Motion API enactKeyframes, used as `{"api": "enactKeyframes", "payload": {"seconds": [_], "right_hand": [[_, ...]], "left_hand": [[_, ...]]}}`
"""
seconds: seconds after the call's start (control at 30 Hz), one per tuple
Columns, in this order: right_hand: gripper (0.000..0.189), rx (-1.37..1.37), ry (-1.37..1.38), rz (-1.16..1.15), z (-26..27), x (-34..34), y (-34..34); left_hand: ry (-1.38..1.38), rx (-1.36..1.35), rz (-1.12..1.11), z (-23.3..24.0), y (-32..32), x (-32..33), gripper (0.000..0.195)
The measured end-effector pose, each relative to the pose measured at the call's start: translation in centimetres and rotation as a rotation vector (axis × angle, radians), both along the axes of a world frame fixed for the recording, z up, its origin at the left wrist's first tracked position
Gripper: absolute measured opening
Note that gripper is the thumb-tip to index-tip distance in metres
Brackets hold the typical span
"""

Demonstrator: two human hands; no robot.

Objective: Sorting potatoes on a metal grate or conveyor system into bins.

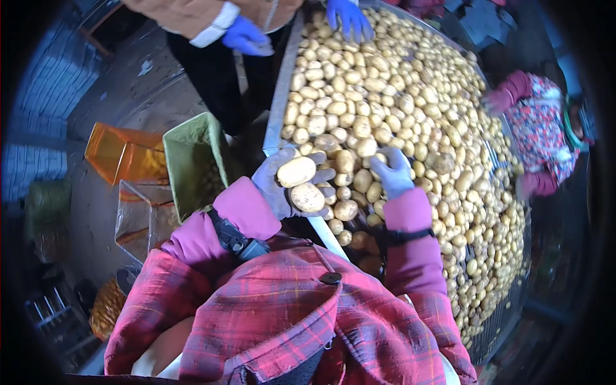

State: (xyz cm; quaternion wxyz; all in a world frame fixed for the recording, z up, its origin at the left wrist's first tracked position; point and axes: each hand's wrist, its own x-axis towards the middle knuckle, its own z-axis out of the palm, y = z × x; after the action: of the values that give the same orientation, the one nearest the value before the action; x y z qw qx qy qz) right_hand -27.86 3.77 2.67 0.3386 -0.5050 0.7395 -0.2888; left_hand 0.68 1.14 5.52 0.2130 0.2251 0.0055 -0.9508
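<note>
My left hand (276,180), in a purple-grey glove, is turned palm up at the near edge of a sorting table. Two potatoes lie in it: a pale oval one (296,172) and a speckled rounder one (307,198) below. Among the loose potatoes (362,127) rests my right hand (393,173), gloved alike. Its thumb and fingers are curved against a potato (380,159); whether they grip it or only touch it is unclear. Bare dark table surface shows between the potatoes below that hand.
Across the table's metal rim (281,96), a co-worker's blue-gloved hand (350,21) touches potatoes; the other hand (246,37) hangs outside. Another person (536,125) works on the right. At left stand a green-lined container (195,163), an orange bag (115,154) and a clear bag (139,216).
</note>
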Motion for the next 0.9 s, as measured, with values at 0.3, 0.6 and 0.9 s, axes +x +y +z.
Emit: {"api": "enactKeyframes", "payload": {"seconds": [0.3, 0.6, 0.9], "right_hand": [[0.058, -0.144, -0.586, 0.483, 10.1, 14.1, 1.6], [0.044, -0.092, 0.498, -0.359, 3.7, -12.4, 12.1], [0.055, -0.112, 0.552, -0.180, 0.8, -6.6, 12.6]], "left_hand": [[0.076, -0.024, 0.176, 0.2, 1.0, 4.2, 0.069], [-0.414, -0.069, 0.625, -6.0, 3.3, 21.9, 0.070], [-0.437, -0.295, 0.322, -7.1, -2.0, 19.2, 0.044]]}}
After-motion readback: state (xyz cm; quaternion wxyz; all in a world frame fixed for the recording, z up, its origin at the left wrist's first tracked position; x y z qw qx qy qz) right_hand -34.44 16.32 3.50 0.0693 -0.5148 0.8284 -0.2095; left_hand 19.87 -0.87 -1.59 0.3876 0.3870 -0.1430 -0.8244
